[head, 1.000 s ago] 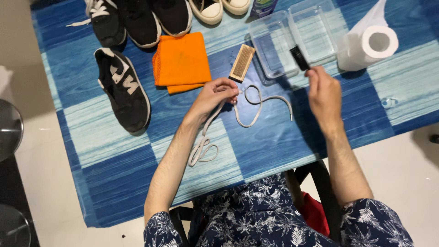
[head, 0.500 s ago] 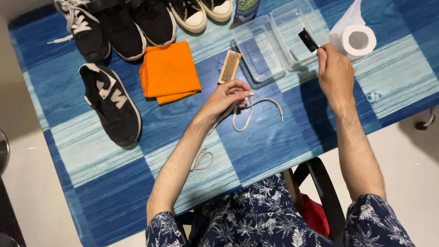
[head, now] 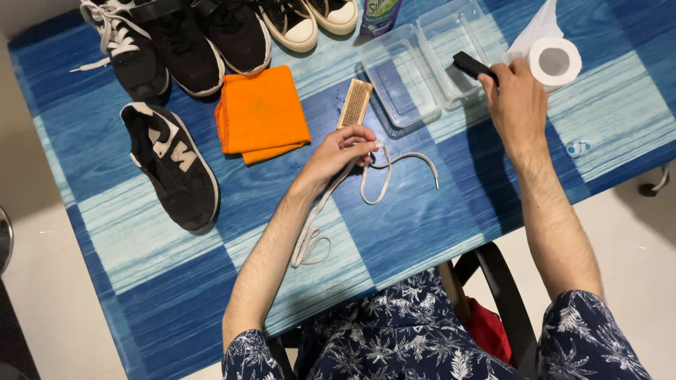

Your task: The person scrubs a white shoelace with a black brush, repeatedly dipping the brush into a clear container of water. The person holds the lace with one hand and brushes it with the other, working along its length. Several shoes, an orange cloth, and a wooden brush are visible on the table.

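My left hand [head: 342,150] pinches a white shoelace [head: 386,179] in the middle of the table; the lace trails back under my forearm and loops near the front edge. My right hand [head: 516,98] holds a small black brush [head: 470,67] over the right one of two clear plastic trays [head: 451,49]. A wooden brush [head: 355,103] lies just beyond my left hand, next to the left tray [head: 398,84]. A single black sneaker with white markings [head: 172,165], without a lace, lies to the left.
A folded orange cloth [head: 262,112] lies beside the sneaker. Several more shoes [head: 204,42] line the far edge. A paper roll [head: 553,60] and a pouch [head: 380,14] stand at the back right. The table has a blue striped cover [head: 451,225].
My right hand has carried the black brush further away, up over the right tray. My left hand keeps its pinch on the lace. The camera view has shifted slightly.
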